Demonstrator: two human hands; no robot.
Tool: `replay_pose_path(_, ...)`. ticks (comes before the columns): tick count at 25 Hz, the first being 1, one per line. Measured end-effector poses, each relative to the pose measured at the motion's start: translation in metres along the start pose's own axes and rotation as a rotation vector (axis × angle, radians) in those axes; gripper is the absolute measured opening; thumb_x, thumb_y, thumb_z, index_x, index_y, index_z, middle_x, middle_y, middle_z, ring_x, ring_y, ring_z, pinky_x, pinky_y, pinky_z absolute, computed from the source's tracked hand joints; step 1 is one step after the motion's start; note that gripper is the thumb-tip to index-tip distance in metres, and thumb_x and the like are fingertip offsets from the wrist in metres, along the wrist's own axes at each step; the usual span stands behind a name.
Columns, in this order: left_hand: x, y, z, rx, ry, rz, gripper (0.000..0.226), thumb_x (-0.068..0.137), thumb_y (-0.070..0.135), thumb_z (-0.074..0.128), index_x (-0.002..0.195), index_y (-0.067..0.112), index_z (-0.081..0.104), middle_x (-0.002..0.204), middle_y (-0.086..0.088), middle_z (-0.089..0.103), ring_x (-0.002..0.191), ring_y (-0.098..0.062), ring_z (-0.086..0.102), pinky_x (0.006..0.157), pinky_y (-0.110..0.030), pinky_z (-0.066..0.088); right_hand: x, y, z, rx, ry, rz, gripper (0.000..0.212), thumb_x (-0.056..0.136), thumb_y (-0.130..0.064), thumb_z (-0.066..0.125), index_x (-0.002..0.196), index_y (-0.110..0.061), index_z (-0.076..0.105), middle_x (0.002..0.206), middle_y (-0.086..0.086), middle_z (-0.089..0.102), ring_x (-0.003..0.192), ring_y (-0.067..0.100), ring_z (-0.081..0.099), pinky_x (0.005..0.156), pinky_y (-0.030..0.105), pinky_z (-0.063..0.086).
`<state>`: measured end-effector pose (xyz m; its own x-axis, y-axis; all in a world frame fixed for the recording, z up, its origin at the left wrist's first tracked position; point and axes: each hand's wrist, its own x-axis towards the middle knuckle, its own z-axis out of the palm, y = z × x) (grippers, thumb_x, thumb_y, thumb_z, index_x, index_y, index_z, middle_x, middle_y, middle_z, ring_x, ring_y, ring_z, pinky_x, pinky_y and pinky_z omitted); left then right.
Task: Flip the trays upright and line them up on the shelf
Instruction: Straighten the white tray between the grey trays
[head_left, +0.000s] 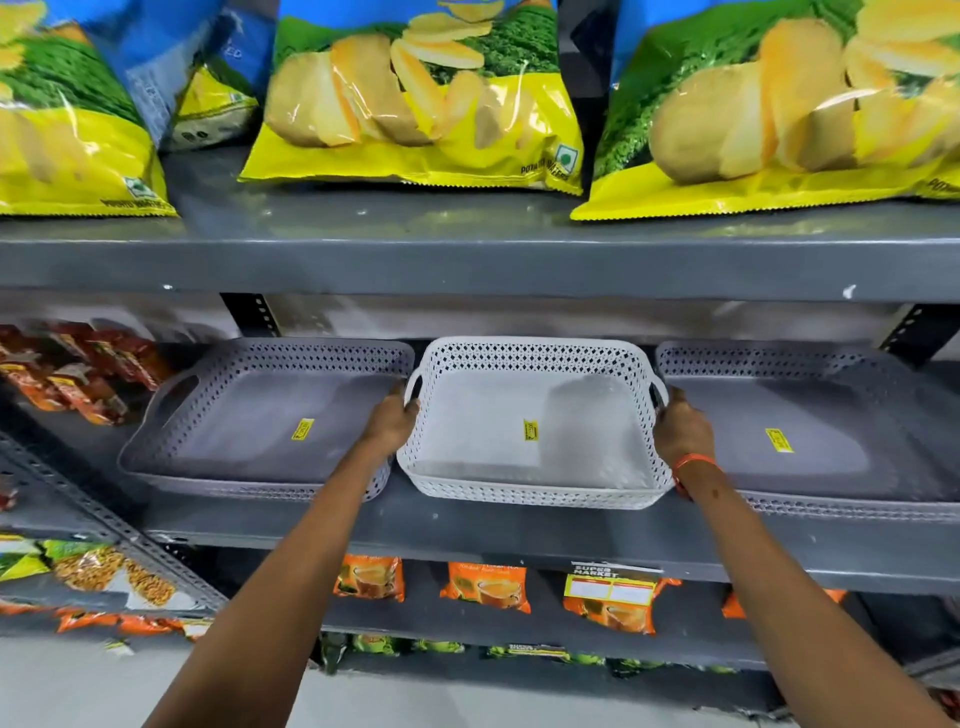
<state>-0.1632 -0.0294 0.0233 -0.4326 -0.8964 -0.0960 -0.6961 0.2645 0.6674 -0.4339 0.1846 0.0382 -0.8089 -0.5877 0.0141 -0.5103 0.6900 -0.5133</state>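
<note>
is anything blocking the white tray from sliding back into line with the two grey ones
Nothing visible. The white tray sits upright in the gap between the left grey tray and right grey tray, the left hand and right hand on its handles. The shelf behind it looks bare, though the tray's back wall hides part of it.

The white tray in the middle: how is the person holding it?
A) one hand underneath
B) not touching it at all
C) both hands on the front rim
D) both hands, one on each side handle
D: the left hand and right hand each grip a side handle of the white tray.
</note>
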Motion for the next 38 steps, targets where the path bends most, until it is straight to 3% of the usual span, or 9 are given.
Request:
replay_pose_path(5,0.013,0.004,0.004,0.081,0.007,0.031,0.033,0.097,0.004,0.035,0.129,-0.003,0.039,0.125,-0.029,0.057,0.110,-0.044,0.056,0.087,-0.039,0.046,0.004,-0.001,0.004,-0.041,0.022,-0.035,0.034,0.090,0.006,0.036,0.124,0.006,0.042,0.112,0.036,0.061,0.104,0.050,0.057,0.086,0.048,0.046)
replay_pose_path(19,0.019,0.014,0.011,-0.015,0.025,0.028,0.041,0.095,0.000,0.033,0.136,0.000,0.037,0.132,-0.025,0.053,0.117,-0.040,0.051,0.096,-0.038,0.043,0.013,-0.009,0.005,0.004,0.014,0.024,0.036,0.090,0.004,0.035,0.125,0.001,0.044,0.117,0.034,0.060,0.108,0.049,0.055,0.090,0.046,0.045)
replay_pose_path(27,-0.003,0.004,0.015,-0.006,0.064,0.036,0.034,0.096,0.001,0.035,0.129,-0.001,0.044,0.122,-0.030,0.059,0.108,-0.042,0.057,0.089,-0.040,0.046,-0.009,-0.001,0.006,0.035,0.044,0.064,0.035,0.092,0.000,0.036,0.125,-0.003,0.047,0.115,0.031,0.062,0.106,0.047,0.055,0.089,0.044,0.046)
replay_pose_path(38,-0.022,-0.011,0.010,-0.021,0.020,0.060,0.037,0.096,0.004,0.035,0.133,0.001,0.042,0.126,-0.025,0.058,0.110,-0.040,0.057,0.093,-0.042,0.048,-0.034,0.008,0.000,0.009,0.039,0.031,0.034,0.092,0.000,0.038,0.125,-0.002,0.047,0.116,0.032,0.061,0.109,0.047,0.054,0.091,0.046,0.045)
